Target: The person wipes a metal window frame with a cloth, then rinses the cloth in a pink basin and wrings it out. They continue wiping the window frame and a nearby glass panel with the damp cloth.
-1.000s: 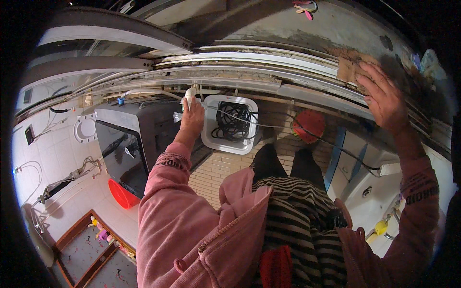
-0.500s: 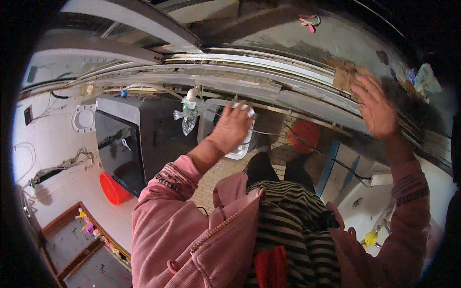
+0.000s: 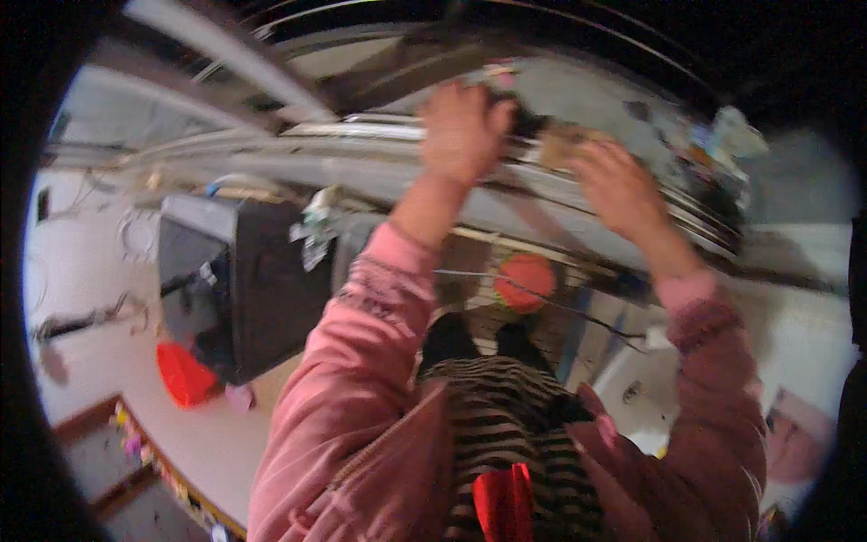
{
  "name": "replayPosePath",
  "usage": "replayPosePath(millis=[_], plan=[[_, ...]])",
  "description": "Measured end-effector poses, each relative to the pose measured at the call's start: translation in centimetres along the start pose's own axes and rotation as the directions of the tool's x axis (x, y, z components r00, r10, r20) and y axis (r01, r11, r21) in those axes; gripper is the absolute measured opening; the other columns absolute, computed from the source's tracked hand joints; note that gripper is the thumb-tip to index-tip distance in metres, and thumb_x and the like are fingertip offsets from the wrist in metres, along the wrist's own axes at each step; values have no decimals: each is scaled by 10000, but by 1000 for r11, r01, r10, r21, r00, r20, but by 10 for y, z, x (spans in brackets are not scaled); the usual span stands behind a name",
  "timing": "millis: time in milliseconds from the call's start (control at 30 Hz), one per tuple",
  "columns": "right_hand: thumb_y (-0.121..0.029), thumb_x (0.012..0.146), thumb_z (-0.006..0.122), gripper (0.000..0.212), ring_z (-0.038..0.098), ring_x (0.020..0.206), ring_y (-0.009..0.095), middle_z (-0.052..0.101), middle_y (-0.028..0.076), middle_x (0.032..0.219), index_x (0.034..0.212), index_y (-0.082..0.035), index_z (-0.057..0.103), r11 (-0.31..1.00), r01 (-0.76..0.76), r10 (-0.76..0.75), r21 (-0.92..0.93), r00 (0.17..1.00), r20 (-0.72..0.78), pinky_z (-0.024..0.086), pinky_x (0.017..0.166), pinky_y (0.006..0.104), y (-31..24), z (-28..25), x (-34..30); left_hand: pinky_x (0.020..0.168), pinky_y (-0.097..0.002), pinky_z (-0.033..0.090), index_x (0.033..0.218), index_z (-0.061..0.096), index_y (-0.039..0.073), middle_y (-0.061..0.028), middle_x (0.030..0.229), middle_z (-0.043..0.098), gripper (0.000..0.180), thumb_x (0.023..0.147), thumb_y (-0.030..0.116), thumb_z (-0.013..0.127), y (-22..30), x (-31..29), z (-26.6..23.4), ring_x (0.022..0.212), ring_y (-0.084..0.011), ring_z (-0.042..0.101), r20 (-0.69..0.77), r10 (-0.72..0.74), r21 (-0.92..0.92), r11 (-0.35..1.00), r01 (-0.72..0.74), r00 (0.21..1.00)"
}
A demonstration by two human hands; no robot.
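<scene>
Right grip [image 3: 623, 194] touches flat brown piece [image 3: 560, 149] near ridged rails [image 3: 370, 134].

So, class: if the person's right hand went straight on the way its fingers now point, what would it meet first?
Most likely the brown flat piece beside the white rails, just ahead of the right hand; blur leaves it unclear whether they touch.

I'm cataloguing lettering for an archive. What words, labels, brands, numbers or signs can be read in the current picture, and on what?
No text is readable.
Left sleeve: dark print, too blurred to read.
Brown piece by the right hand: blurred, no lettering discernible.
Grey box: no lettering discernible.
</scene>
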State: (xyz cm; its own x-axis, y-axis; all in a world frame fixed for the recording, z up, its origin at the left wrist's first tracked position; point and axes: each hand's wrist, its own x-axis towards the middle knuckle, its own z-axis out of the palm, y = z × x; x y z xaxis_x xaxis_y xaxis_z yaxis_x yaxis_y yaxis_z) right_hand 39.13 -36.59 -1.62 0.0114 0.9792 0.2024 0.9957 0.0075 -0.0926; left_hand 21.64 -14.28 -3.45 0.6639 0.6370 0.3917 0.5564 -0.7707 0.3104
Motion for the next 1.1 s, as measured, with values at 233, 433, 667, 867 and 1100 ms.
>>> replayPosePath(millis=[233, 433, 667, 867, 1100], plan=[[-304, 903, 667, 183, 616, 1085, 281, 647, 47, 1034, 921, -132, 726, 977, -211, 209, 37, 897, -389, 568, 871, 428, -22, 10, 0, 1169, -656, 305, 1421, 534, 95, -225, 1605, 397, 630, 1051, 598, 451, -15, 0, 11, 1512, -451, 313, 37, -118, 159, 981, 111, 992], [-239, 883, 704, 116, 625, 1063, 248, 668, 22, 1037, 866, -130, 741, 906, -422, 371, -37, 832, -413, 543, 884, 424, 7, 5, -47, 1188, -642, 285, 1479, 512, 144, -204, 1623, 379, 628, 1053, 601, 444, -13, 2, 15, 1521, -442, 305, 85, -149, 188, 973, 131, 985], [-237, 844, 732, 132, 615, 1009, 273, 653, 23, 1000, 800, -112, 719, 861, -468, 357, -198, 835, -420, 517, 852, 447, 58, -19, -113, 1190, -640, 282, 1474, 522, 100, -198, 1625, 377, 634, 1064, 576, 439, -12, 0, 10, 1522, -425, 303, 92, -136, 196, 974, 116, 986], [-207, 874, 721, 132, 609, 983, 312, 653, 65, 1027, 832, -85, 688, 880, -411, 302, -239, 871, -387, 495, 853, 462, 83, -39, -137, 1188, -657, 266, 1459, 539, 66, -190, 1639, 353, 606, 1073, 524, 444, -6, 0, 8, 1531, -427, 276, 105, -127, 196, 975, 104, 986], [-235, 838, 699, 165, 627, 929, 322, 668, 74, 918, 780, -82, 727, 836, -469, 323, -286, 841, -434, 518, 792, 462, 64, -53, -102, 1197, -656, 251, 1486, 504, 87, -186, 1656, 325, 588, 1073, 502, 452, 3, 1, 4, 1541, -425, 262, 116, -111, 144, 985, 94, 987]])
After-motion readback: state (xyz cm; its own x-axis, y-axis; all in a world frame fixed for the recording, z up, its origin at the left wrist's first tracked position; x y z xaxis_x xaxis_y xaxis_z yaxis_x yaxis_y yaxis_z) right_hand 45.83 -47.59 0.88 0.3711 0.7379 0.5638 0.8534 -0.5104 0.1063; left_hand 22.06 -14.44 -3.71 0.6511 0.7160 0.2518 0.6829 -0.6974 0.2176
